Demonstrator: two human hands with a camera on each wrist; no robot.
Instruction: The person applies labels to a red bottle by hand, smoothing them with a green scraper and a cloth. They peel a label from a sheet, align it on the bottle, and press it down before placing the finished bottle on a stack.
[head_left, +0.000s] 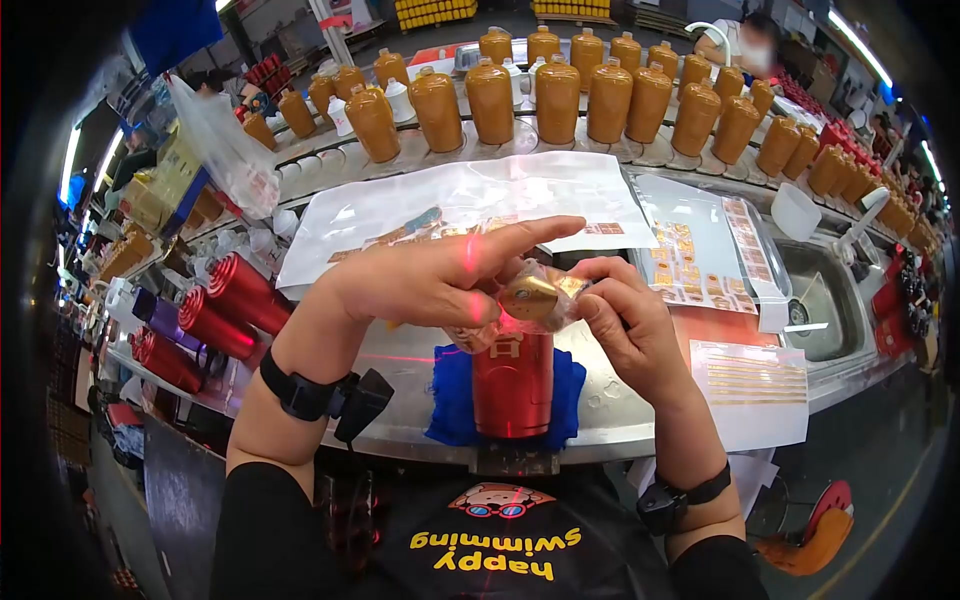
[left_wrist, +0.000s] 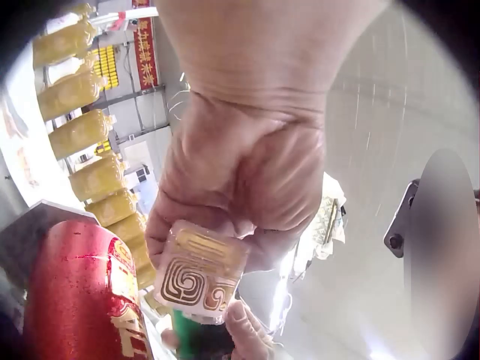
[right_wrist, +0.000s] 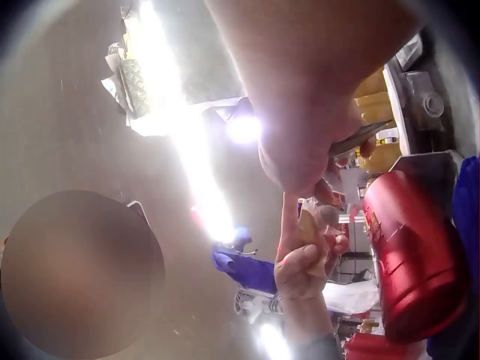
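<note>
My left hand [head_left: 430,280] pinches a small clear film piece with a gold spiral pattern [left_wrist: 201,270], its index finger stretched out to the right. Facing it, my right hand [head_left: 635,330] pinches the edge of a shiny gold oval piece in clear film [head_left: 533,297], between the two hands. A green and dark patch [left_wrist: 193,334] shows beside the right thumb in the left wrist view. Just below the hands, a red bottle [head_left: 512,390] with gold characters stands upright on a blue cloth [head_left: 452,400], its top hidden by the hands.
Several golden-brown bottles [head_left: 557,100] line the conveyor behind. White paper [head_left: 340,215] and decal sheets [head_left: 690,260] lie across the bench. Red bottles [head_left: 248,290] lie at left; a sink [head_left: 825,300] is at right, with a sheet of gold strips [head_left: 750,385] nearer.
</note>
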